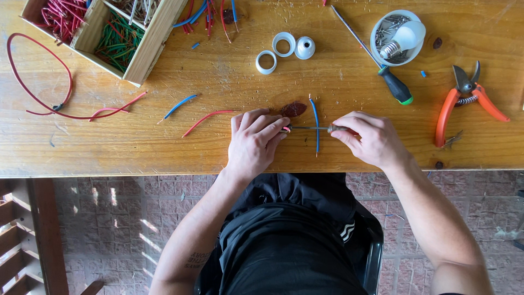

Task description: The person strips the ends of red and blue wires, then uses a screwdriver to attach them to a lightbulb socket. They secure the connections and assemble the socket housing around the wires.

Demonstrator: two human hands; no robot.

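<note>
My left hand (pixel 254 141) rests on the wooden table (pixel 164 147) with its fingers closed over a small part that is mostly hidden. My right hand (pixel 369 137) grips the handle of a small screwdriver (pixel 310 128). Its thin metal shaft runs left to the fingertips of the left hand. A short blue wire (pixel 316 117) lies under the shaft, crossing it. A dark reddish knot (pixel 294 109) shows in the wood just beyond the left fingers.
A wooden box (pixel 147 46) of coloured wire pieces sits far left. Loose red wire (pixel 38 82) and short wires (pixel 207 117) lie left. White lamp-holder rings (pixel 284 46), a bowl with bulb (pixel 397 37), a big screwdriver (pixel 382 68) and orange pruners (pixel 464 98) lie beyond.
</note>
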